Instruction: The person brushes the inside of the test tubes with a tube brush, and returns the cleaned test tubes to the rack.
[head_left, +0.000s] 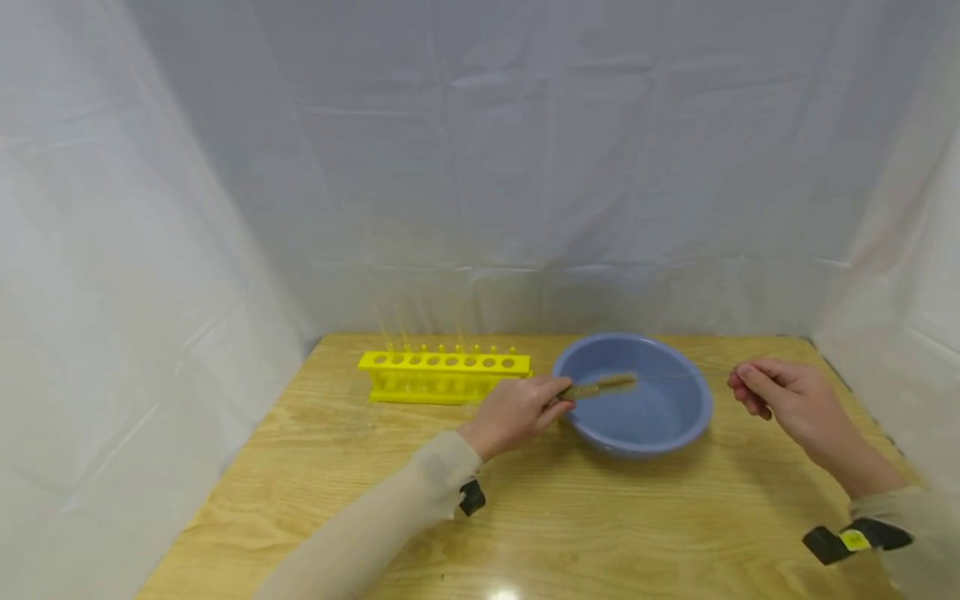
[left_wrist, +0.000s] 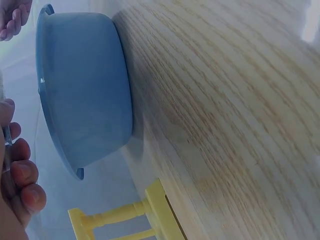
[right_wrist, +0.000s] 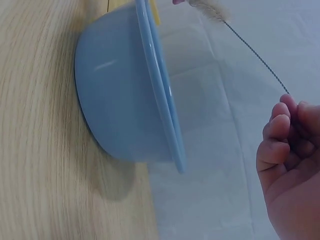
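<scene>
Above the blue basin (head_left: 637, 417), my right hand (head_left: 787, 400) pinches the thin twisted wire (right_wrist: 257, 55) of a test tube brush between thumb and fingertips. The brush's tan bristles (head_left: 617, 382) point toward my left hand (head_left: 517, 412). That hand has its fingers curled round a clear glass test tube (left_wrist: 7, 135), mostly hidden by the fingers. Some of the bristles seem to lie inside the tube's mouth; the rest stick out. Left of the basin, behind my left hand, stands a yellow test tube rack (head_left: 442, 363).
Faint clear tubes or rods rise from the rack's left part and middle, with several short yellow pegs along its back. The wooden table (head_left: 570, 533) carries everything. White sheeting (head_left: 495, 167) hangs behind and at both sides.
</scene>
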